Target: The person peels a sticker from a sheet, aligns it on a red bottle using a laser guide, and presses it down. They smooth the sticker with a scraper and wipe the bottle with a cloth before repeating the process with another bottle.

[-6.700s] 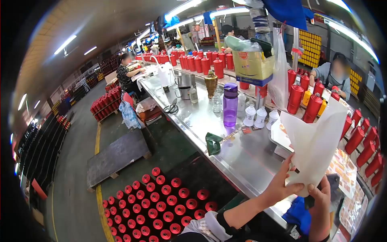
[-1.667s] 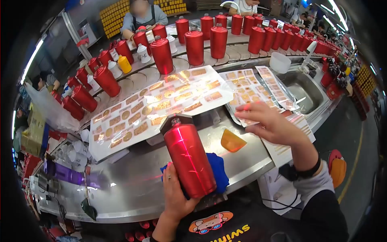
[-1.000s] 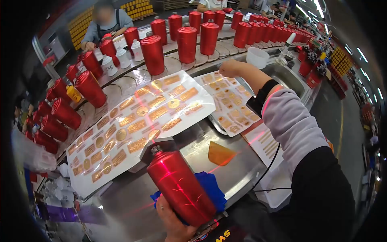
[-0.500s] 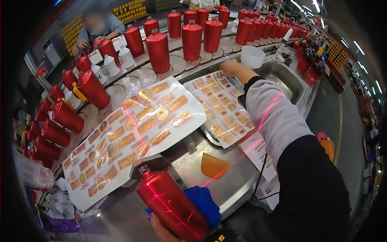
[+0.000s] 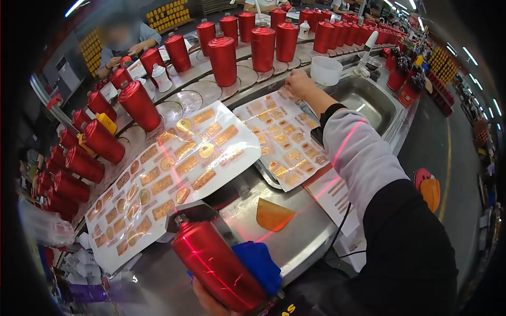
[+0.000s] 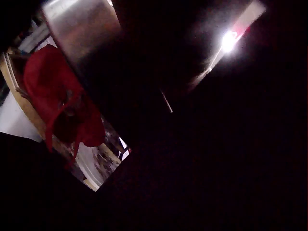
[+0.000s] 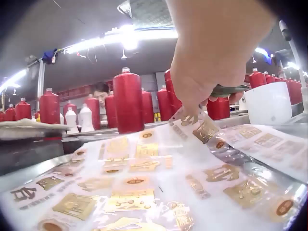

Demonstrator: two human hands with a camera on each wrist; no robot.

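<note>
A red bottle (image 5: 213, 263) with a bare threaded neck leans before me in a dark angular holder, beside a blue cloth (image 5: 259, 266). My left hand (image 5: 207, 299) holds the bottle's lower side, mostly hidden behind it; the left wrist view is largely dark. My right hand (image 5: 300, 86) reaches to the far corner of a sheet of gold stickers (image 5: 287, 138). In the right wrist view, finger and thumb pinch that raised corner, by a gold character sticker (image 7: 206, 131). A dark green thing (image 7: 228, 90) shows in the curled fingers.
A larger sheet of gold labels (image 5: 171, 174) lies to the left. An orange scraper (image 5: 274, 215) rests on the steel table. Behind stand red bottles (image 5: 263, 48) on a conveyor. A white tub (image 5: 326, 71) and sink (image 5: 363, 100) are at right.
Earlier, both hands held a white sheet; later the left hand held the red bottle. My right hand has since reached to the sticker sheet's far corner and stays there. The conveyor bottles shifted.
</note>
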